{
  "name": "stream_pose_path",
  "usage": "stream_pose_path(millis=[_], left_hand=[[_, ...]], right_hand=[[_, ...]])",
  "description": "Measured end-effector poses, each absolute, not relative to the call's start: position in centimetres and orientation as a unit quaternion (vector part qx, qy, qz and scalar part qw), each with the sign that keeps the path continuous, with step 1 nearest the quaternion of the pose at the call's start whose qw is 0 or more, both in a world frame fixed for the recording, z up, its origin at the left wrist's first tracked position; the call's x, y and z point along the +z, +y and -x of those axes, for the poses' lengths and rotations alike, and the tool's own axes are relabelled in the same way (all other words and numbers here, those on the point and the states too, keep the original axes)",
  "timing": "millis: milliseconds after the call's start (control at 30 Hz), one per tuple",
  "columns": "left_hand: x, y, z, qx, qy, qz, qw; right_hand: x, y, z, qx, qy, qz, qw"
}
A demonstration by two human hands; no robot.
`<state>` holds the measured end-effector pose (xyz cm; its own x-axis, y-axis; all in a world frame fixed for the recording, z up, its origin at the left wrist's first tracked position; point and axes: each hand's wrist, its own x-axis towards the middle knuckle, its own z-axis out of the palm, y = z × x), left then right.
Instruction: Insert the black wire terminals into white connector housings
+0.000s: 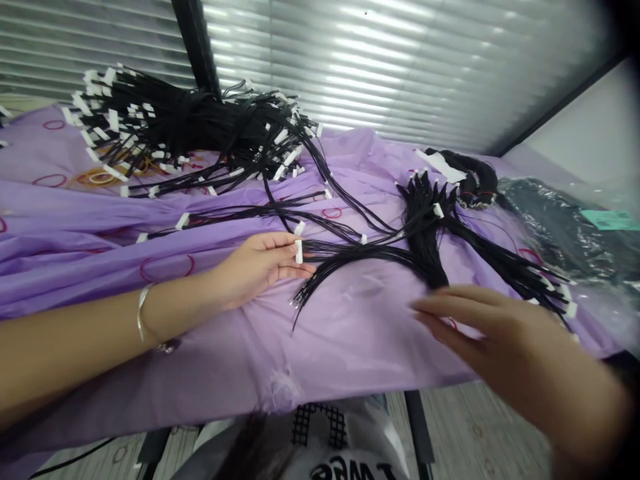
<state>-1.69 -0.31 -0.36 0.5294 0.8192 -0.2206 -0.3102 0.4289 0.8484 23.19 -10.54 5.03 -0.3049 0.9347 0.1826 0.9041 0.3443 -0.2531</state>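
Note:
A small white connector (pixel 299 251) is pinched between the thumb and fingers of my left hand (pixel 267 267). Thin black wires (pixel 345 250) run from it to the right. Below it, a fan of loose black wires (pixel 320 275) with bare metal tips curves over the purple cloth, close to my left fingertips. My right hand (pixel 480 333) is blurred, its fingers stretched out and slightly apart. It hovers at the near end of a thick black wire bundle (pixel 425 233); nothing shows in it, and I cannot tell whether it touches the wires.
A big heap of black cables (pixel 200 127) with white connectors lies at the back left. More connectored cables (pixel 515 267) lie on the right, near a clear plastic bag (pixel 555 227) and a coiled black bundle (pixel 475 177). Rubber bands (pixel 167 268) are scattered on the purple cloth (pixel 350 333).

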Motion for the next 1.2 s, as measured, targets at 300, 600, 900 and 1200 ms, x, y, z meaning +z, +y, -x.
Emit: stream_pose_path(millis=[300, 600, 900, 1200], left_hand=[[-0.1, 0.0, 1.5, 0.390, 0.345, -0.348, 0.780], [-0.2, -0.1, 1.6, 0.378, 0.354, -0.351, 0.780], [0.1, -0.1, 1.5, 0.360, 0.378, -0.365, 0.771], [-0.3, -0.3, 1.6, 0.334, 0.330, -0.442, 0.765]], right_hand=[[1.8, -3.0, -15.7, 0.115, -0.900, 0.413, 0.080], [2.8, -3.3, -17.3, 0.242, -0.892, 0.371, 0.094], [2.4, -2.9, -17.4, 0.249, -0.854, 0.413, 0.195], [1.8, -3.0, -16.8, 0.251, -0.752, 0.537, 0.287]])
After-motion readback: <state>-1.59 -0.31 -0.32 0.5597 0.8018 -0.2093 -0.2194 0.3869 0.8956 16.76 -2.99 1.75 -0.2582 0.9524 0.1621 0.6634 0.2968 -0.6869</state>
